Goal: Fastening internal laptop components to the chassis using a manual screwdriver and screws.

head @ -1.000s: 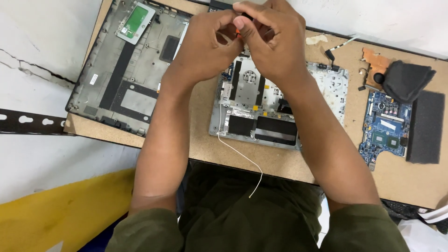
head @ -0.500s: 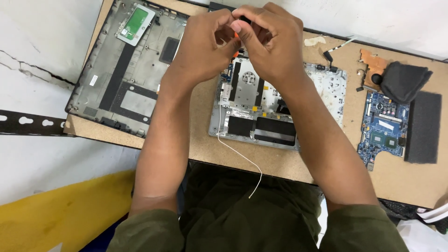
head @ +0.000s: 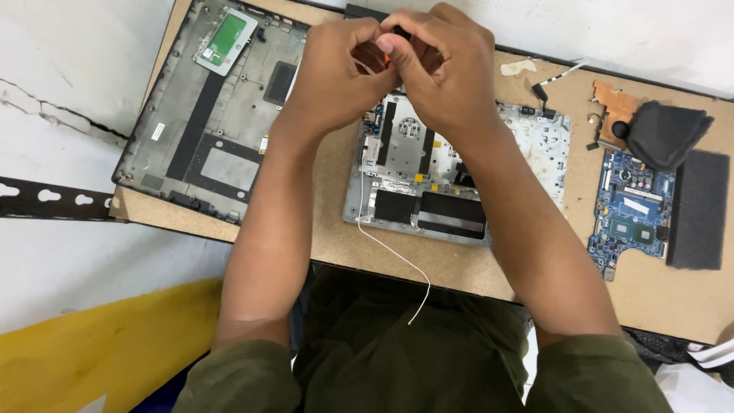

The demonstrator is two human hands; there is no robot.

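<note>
Both of your hands sit slightly lower and more to the left than a second ago, while the parts on the bench lie unchanged. Your left hand and your right hand meet above the far edge of the opened laptop chassis, fingertips pressed together around a small dark part with an orange tip (too hidden by the fingers to name more closely). Each hand is narrowly pinched on that part; neither touches the chassis below. A thin white wire runs from the left side of the chassis over the near edge of the wooden bench and hangs in front of your lap. Left of the chassis lies the grey bottom cover, inner side up, with a green touchpad board at its far end. To the right lie a blue motherboard, a black foam pad, a dark cloth and a copper heat sink.
</note>
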